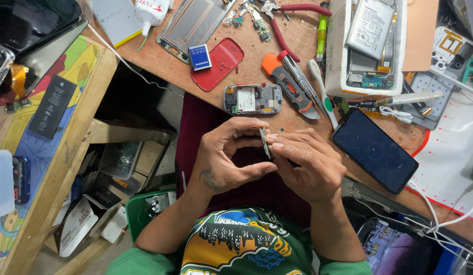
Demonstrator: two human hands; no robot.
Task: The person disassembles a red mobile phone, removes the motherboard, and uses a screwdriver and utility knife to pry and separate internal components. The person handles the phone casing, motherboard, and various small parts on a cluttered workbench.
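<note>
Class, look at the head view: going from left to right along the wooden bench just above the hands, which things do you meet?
Blue battery → red back cover → opened small phone → orange utility knife → white toothbrush → dark smartphone.

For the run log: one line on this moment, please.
left hand: pinching small circuit board | right hand: pinching same board | opened phone: on table, untouched

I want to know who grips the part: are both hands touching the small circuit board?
Touching: the head view shows left hand and right hand fingertips pinching the small circuit board.
</note>
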